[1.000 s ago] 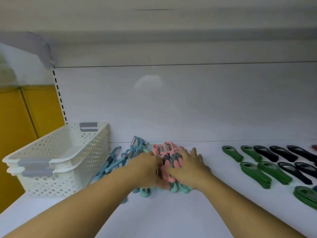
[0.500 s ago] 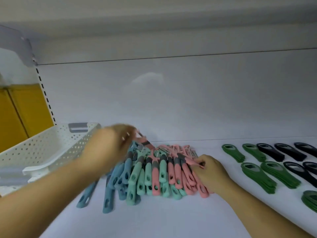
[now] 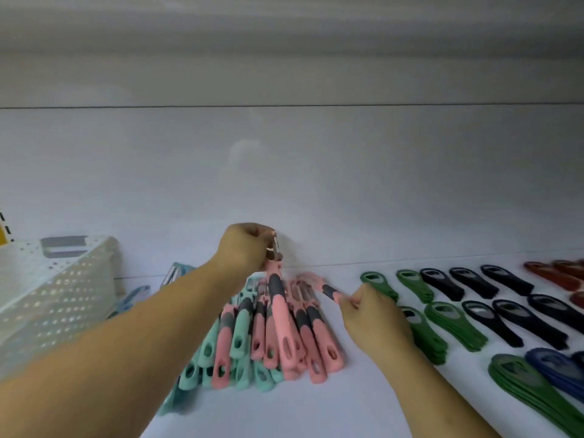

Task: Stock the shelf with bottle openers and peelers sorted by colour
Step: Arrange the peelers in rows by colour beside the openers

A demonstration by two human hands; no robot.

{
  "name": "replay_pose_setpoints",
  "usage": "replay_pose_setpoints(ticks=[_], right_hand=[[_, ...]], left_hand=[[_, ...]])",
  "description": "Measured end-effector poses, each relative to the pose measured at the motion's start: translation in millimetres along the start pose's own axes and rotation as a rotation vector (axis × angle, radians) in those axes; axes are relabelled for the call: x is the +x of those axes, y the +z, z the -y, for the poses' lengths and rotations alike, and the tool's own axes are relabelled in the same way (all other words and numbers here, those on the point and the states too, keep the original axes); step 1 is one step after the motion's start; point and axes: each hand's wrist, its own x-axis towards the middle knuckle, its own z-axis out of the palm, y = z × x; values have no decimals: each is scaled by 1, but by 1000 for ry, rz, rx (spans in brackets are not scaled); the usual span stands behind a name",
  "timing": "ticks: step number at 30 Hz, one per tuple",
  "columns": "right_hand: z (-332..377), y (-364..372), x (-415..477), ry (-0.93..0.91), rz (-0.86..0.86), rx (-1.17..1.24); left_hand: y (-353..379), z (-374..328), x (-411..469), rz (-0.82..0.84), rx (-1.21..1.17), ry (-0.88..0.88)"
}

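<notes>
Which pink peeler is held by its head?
The pink peeler hanging from the left hand; the right hand grips a second peeler by its handle.

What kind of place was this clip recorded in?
Most likely a shop display being stocked: a white shelf, many identical bottle openers laid in rows by colour, a pile of matching peelers, and a perforated basket beside them.

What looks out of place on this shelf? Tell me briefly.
The peelers lie in one overlapping heap, pink and mint mixed, while the bottle openers to their right sit in tidy single-colour stacks.
</notes>
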Motion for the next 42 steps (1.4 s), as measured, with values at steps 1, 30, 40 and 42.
replay_pose_setpoints(ticks=[1, 30, 40, 42], right_hand=[[-2, 1, 0, -2, 38, -62], [6, 29, -5, -115, 194, 72], [10, 12, 3, 132, 239, 614], [7, 18, 1, 78, 281, 502]], left_hand=[[7, 7, 1, 37, 66, -18], [-66, -4, -18, -3, 856, 126], [24, 49, -40, 128, 969, 266], [17, 58, -43, 109, 1087, 280]])
